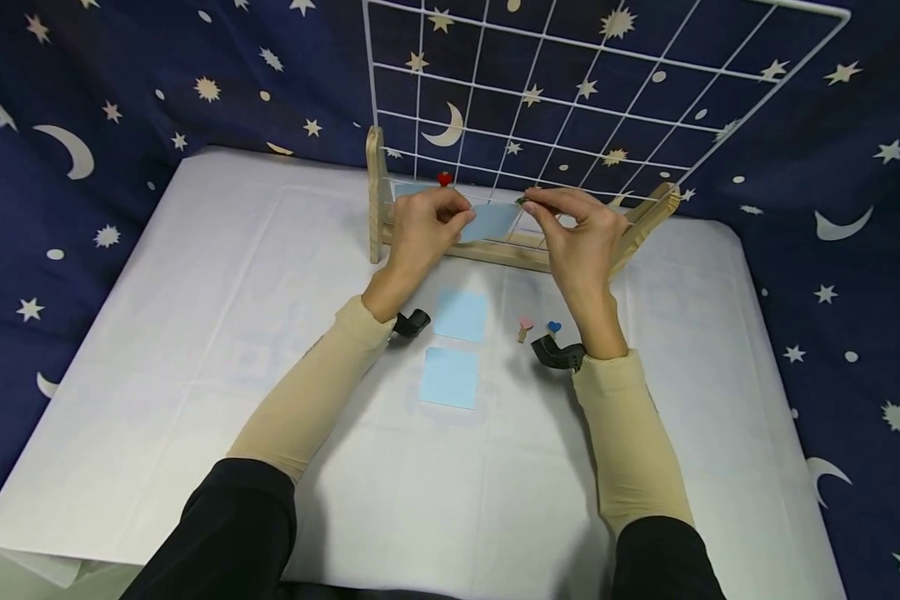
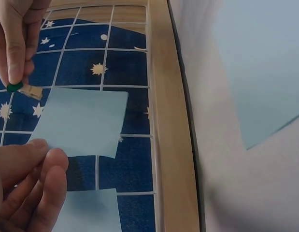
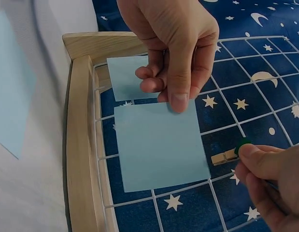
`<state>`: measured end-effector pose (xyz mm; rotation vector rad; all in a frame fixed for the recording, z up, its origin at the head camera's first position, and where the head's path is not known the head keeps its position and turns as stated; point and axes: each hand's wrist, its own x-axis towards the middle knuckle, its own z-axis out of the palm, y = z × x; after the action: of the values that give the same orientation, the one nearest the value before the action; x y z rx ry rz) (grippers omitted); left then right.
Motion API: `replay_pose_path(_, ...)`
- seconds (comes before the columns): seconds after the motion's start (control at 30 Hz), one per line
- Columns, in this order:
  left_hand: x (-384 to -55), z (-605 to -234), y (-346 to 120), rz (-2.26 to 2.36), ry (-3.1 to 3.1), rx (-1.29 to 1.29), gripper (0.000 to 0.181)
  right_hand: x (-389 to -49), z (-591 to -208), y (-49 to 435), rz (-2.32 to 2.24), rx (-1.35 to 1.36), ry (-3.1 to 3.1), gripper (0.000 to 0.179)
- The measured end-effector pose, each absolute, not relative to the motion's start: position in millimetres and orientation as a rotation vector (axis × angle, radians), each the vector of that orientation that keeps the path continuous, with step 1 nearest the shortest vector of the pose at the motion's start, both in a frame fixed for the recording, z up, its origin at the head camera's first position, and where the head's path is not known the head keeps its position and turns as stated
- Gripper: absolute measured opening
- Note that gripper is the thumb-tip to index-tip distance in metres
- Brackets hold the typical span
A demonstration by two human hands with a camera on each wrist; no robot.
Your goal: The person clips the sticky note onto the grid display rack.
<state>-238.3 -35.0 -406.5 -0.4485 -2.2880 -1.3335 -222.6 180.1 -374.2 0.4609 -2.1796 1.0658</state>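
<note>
My left hand (image 1: 422,227) pinches a square light-blue paper note (image 3: 161,147) by one corner, close in front of a white wire grid (image 1: 487,132). Between thumb and fingers of my right hand (image 1: 581,233) is a small wooden clothespin (image 3: 225,157) with a green top, a little away from the note's side edge. A second blue note (image 3: 127,79) is at the grid beyond the left hand, partly covered by it. Near that note's top, a red clip (image 1: 445,178) shows at the wires.
A wooden stand (image 1: 510,255) bears the grid upright. Two blue notes, one nearer (image 1: 448,378) and one farther (image 1: 459,315), lie on the white-covered table (image 1: 232,333). To their right lie a pink-topped clothespin (image 1: 524,330) and a blue-topped one (image 1: 554,328). Dark star-patterned cloth (image 1: 142,83) hangs behind.
</note>
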Motion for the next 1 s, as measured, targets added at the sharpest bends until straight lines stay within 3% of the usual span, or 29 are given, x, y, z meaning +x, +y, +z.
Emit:
replay_pose_path(0.67,-240,-407,-30,-1.354,-2.290,-0.387,0.008,-229,-382,162,1.099,0.346,-2.206,0.010)
replay_pose_path(1.0,-240,-408,-31,-1.414,-2.299,-0.367,0.011,-229,-385,162,1.027,0.360,-2.253,0.016)
